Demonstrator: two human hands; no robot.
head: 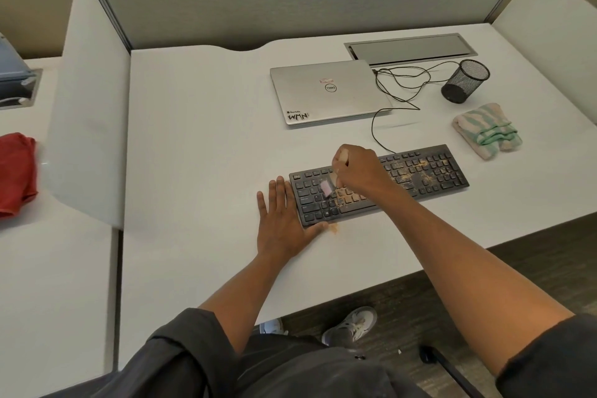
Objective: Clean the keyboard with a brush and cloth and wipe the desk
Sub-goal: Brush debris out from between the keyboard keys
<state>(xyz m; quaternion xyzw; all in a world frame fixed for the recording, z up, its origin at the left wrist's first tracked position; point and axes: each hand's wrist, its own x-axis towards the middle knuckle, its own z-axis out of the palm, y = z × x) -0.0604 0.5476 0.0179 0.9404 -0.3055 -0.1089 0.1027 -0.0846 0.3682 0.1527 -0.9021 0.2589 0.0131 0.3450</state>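
Dark rolled sleeves [181, 352] are seen nearest the camera, with two bare forearms reaching out over a white desk [200, 145]. Below the arms, a grey sneaker [350, 326] stands on the dark floor under the desk edge.

The left hand [284, 223] is laid flat on the desk with fingers straight and slightly spread, pressed against the left end of a black keyboard [429, 171]; its thumb touches the keyboard's near left corner. The right hand [358, 168] is curled around the handle of a small brush [327, 187], whose pinkish bristles are lowered onto the keys just beside the left hand's fingertips. Tan crumbs are scattered over the keys under and to the right of the right hand, and a small tan smear [333, 228] is seen on the desk by the left thumb.

A folded green-and-cream striped cloth [486, 131] lies well to the right of the right hand, beyond the keyboard's far end. Beyond the right hand, a closed silver laptop [326, 90] is placed, with a thin black cable [400, 84] looped beside it. A black mesh pen cup [465, 81] stands behind the cloth. Far to the left of the left hand, past a white divider [90, 100], a red cloth [16, 171] is seen on the neighbouring desk.
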